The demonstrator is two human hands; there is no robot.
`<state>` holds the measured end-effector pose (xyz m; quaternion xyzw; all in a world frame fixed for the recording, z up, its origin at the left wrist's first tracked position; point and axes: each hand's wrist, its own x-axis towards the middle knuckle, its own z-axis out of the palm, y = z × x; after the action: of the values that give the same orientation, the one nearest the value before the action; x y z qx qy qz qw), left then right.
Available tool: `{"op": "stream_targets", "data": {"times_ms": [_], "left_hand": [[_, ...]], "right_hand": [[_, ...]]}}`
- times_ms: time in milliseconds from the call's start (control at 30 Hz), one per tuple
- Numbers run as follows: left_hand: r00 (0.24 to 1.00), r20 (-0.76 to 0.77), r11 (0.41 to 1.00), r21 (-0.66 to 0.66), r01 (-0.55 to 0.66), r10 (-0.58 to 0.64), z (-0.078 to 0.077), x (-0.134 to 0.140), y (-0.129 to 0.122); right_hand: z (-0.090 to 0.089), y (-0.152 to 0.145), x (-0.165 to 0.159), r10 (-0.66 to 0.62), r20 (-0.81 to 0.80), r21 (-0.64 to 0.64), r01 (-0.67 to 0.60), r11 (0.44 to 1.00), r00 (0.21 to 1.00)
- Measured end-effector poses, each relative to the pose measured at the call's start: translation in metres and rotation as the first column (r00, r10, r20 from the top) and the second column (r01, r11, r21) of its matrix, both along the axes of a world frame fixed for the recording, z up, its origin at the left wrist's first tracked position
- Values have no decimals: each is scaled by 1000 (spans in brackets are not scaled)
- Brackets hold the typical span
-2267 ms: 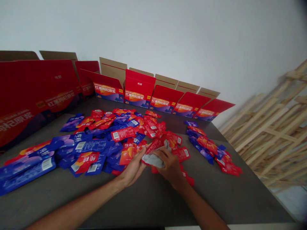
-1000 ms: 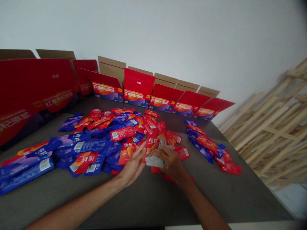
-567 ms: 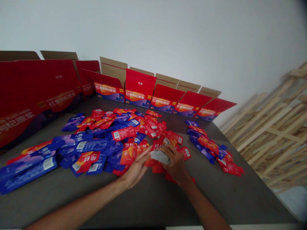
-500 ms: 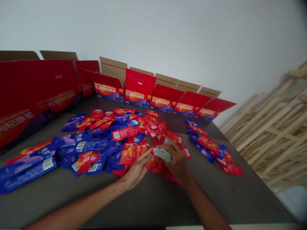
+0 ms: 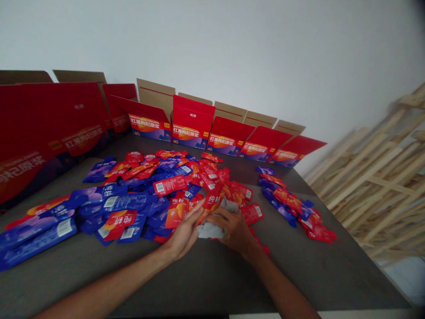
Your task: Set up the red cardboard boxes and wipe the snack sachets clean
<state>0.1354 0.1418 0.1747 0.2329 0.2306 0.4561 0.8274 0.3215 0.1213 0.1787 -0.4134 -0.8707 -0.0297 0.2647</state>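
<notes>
My left hand holds the lower left edge of a red pouch, which is tilted up above the table. In my right hand is a crumpled light grey cloth, pressed against the lower part of that pouch. The fingers and the cloth hide the pouch's lower end. To the left lies a heap of red and blue pouches, with a blue pouch on its near side. More red pouches, one of them with a barcode, lie beside and partly under my right hand.
Open red cartons stand in a row along the wall, with larger-looking ones at the left. A separate row of red and blue pouches lies on the right of the dark table. Wooden slats lean beyond the table.
My right hand and the cloth have moved down and slightly left along the pouch, uncovering its printed upper part. My left hand has shifted slightly left.
</notes>
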Motion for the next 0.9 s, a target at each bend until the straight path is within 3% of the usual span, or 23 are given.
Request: {"op": "stream_targets", "data": {"times_ms": [200,400,533,733,900], "left_hand": [[999,-32,998,42,38,-37,-3,2,-4],[995,-75,994,-94,58,-66,-9,3,-10],[998,5,998,-13,66,-66,-3,2,-8],[1000,7,1000,8,8,-9,7,-1,-1],[1000,-18,1000,14,1,0,2,-1,0]], "right_hand": [[4,0,8,-104,-169,47,113,992,980],[10,2,15,-174,-303,49,197,979,937],[9,3,14,-105,-246,40,118,992,964],[0,2,7,11,-13,-14,-11,1000,1000],[-1,1,6,-36,-52,1,36,999,998]]}}
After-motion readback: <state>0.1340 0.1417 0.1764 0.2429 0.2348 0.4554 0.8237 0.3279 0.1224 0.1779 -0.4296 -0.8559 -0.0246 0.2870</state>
